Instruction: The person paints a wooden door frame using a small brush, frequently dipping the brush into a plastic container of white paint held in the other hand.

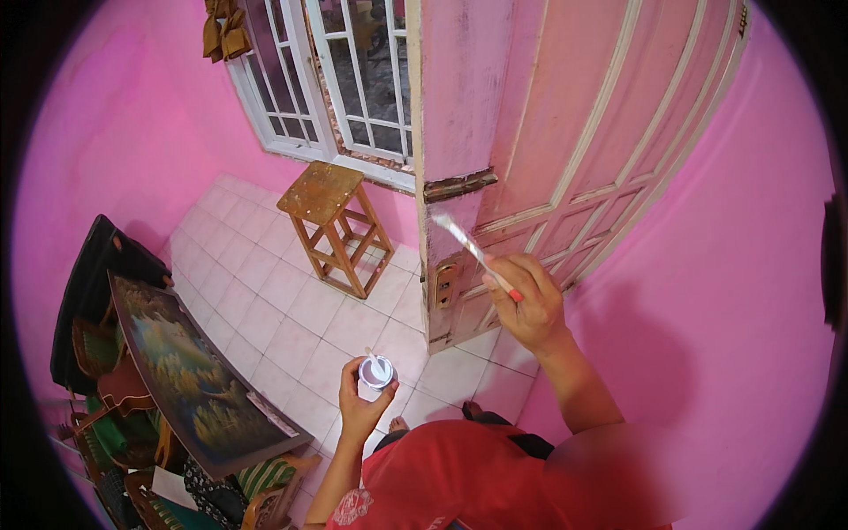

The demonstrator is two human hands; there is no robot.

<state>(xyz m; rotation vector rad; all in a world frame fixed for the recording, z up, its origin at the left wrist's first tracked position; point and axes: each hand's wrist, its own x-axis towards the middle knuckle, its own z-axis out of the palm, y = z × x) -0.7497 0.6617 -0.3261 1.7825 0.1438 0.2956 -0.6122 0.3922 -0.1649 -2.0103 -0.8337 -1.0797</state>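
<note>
My right hand [533,309] is closed around the red-ended handle of a paintbrush [465,238]. Whitish bristles point up and left, at or just in front of the pink panelled door [565,132]; I cannot tell if they touch. Just above the bristles, a dark bare-wood strip [460,186] crosses the door near its edge. Below them sits a metal lock plate [445,283]. Low in front of me, my left hand [360,413] grips a small round paint can [388,364] with pale paint inside. A white stick or spoon [374,360] leans in it.
A paint-spattered wooden stool [321,192] stands beyond the door, under white-framed windows [367,79]. At left, a large landscape painting [190,371] leans against chairs with green striped cushions [265,477]. Pink walls [689,309] rise on both sides of the tiled floor [265,291].
</note>
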